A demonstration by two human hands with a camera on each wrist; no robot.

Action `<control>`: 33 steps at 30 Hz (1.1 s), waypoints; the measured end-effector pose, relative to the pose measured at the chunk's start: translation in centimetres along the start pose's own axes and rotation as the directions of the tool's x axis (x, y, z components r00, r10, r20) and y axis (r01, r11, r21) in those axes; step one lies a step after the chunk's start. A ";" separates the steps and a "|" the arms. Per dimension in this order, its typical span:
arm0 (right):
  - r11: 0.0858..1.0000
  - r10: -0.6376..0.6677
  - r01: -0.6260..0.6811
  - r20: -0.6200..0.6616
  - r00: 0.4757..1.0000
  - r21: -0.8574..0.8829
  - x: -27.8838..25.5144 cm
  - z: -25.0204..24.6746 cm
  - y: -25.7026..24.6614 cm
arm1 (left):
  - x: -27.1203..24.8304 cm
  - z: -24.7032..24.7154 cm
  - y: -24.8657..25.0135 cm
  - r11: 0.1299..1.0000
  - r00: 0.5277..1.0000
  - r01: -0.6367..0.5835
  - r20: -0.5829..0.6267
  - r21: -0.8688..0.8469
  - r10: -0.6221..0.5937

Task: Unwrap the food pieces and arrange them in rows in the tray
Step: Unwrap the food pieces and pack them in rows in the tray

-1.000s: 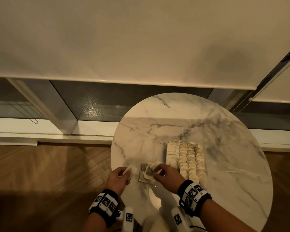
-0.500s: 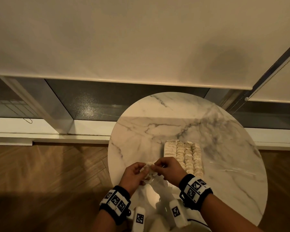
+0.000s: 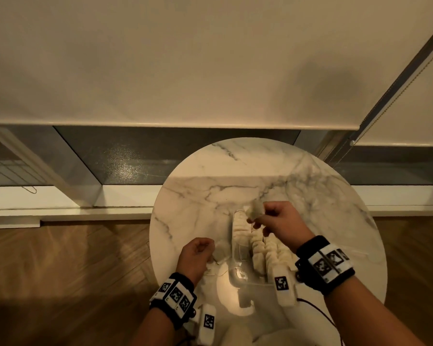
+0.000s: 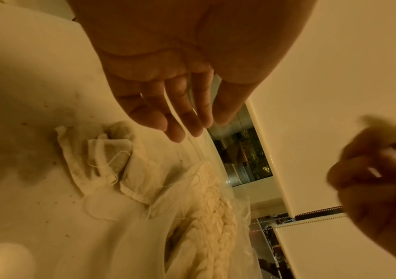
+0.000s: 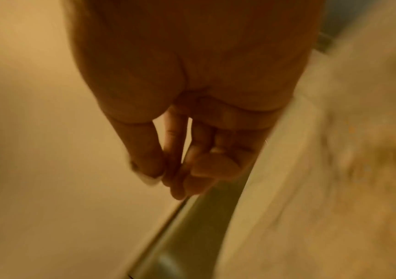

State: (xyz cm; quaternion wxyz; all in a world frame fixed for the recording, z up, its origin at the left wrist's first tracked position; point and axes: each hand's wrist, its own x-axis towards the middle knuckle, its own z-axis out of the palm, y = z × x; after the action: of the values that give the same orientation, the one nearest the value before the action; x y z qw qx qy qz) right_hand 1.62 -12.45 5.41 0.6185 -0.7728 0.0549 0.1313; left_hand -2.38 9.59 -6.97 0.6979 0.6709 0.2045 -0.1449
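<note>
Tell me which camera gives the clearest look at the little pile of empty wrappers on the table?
The left wrist view. There the empty wrappers lie crumpled with loose threads, sharp and close below the left hand. The head view shows them only as a small pale patch beside that hand. The right wrist view is blurred and does not show them.

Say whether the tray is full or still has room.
Still has room: the tray's left row ends partway, clear floor showing, while the right hand carries another food piece.

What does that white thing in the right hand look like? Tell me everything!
The food piece is a small, pale cream lump with a soft, crinkled surface, like the pieces already in rows. The right hand pinches it at the tips of its fingers. It hangs in the air over the far end of the clear tray, touching nothing but the fingers.
</note>
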 end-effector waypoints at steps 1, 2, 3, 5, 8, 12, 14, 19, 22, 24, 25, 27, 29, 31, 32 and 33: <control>0.963 -0.005 0.004 -0.002 1.000 -0.269 0.2 -0.4 0.8 | 0.0 0.3 0.1 1.000 1.000 0.000 -0.001 0.009 0.000; 0.881 -0.006 0.006 0.002 1.000 -0.474 0.3 -0.9 1.6 | 0.0 0.6 0.1 1.000 1.000 -0.004 -0.001 0.022 0.004; 0.812 0.002 0.004 0.011 1.000 -0.583 0.2 -1.2 2.4 | 0.0 0.9 0.1 0.999 1.000 -0.007 0.002 0.037 0.007; 0.834 0.053 -0.013 0.057 0.997 -0.552 -0.2 -1.5 3.9 | -0.2 1.8 0.3 0.995 0.999 -0.030 0.020 0.092 0.028; 0.898 0.100 -0.021 0.158 0.982 -0.439 -0.9 -1.4 5.4 | -1.3 3.5 0.8 0.980 0.990 -0.099 0.113 0.174 0.080; 0.894 0.084 0.029 0.230 0.970 -0.448 -1.1 -2.1 6.9 | -2.7 6.3 1.0 0.966 0.952 -0.181 0.279 0.184 0.126; 0.893 0.073 0.039 0.229 0.971 -0.448 -1.1 -2.7 7.6 | -3.3 7.6 0.9 0.940 0.931 -0.256 0.320 0.225 0.177; 0.894 0.043 0.053 0.202 0.979 -0.445 -1.7 -4.2 8.8 | -3.5 9.9 0.1 0.909 0.950 -0.259 0.255 0.325 0.180; 0.888 0.055 0.003 0.111 0.992 -0.460 -2.0 -5.8 10.2 | -3.4 11.5 -0.1 0.896 0.969 -0.216 0.196 0.387 0.149; 0.866 0.108 -0.096 -0.005 0.994 -0.491 -2.0 -7.3 11.3 | -3.5 12.8 -0.1 0.880 0.980 -0.186 0.146 0.437 0.135; 0.852 0.140 -0.154 -0.065 0.988 -0.501 -2.1 -8.0 11.8 | -3.6 13.4 -0.3 0.864 0.983 -0.177 0.128 0.471 0.131; 0.836 0.218 -0.261 -0.145 0.965 -0.482 -2.2 -9.2 13.0 | -3.4 14.7 -0.8 0.818 0.986 -0.165 0.119 0.551 0.119; 0.830 0.284 -0.333 -0.173 0.943 -0.449 -2.4 -10.3 14.2 | -3.4 15.9 -1.3 0.789 0.988 -0.150 0.126 0.596 0.093; 0.827 0.317 -0.363 -0.178 0.932 -0.429 -2.6 -10.8 15.1 | -3.2 17.0 -1.8 0.758 0.987 -0.149 0.148 0.635 0.070; 0.827 0.325 -0.369 -0.175 0.930 -0.424 -2.7 -11.1 15.5 | -3.1 17.4 -2.0 0.737 0.985 -0.156 0.157 0.658 0.068; 0.828 0.331 -0.370 -0.167 0.929 -0.421 -2.8 -11.3 15.8 | -3.2 17.8 -2.1 0.710 0.984 -0.161 0.164 0.686 0.065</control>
State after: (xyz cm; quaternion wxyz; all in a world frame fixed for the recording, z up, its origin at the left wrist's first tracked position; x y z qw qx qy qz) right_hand -3.47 -27.21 -6.44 0.3875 -0.8752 0.1911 0.2179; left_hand -4.54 -8.43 -6.95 0.4133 0.8845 0.0483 -0.2107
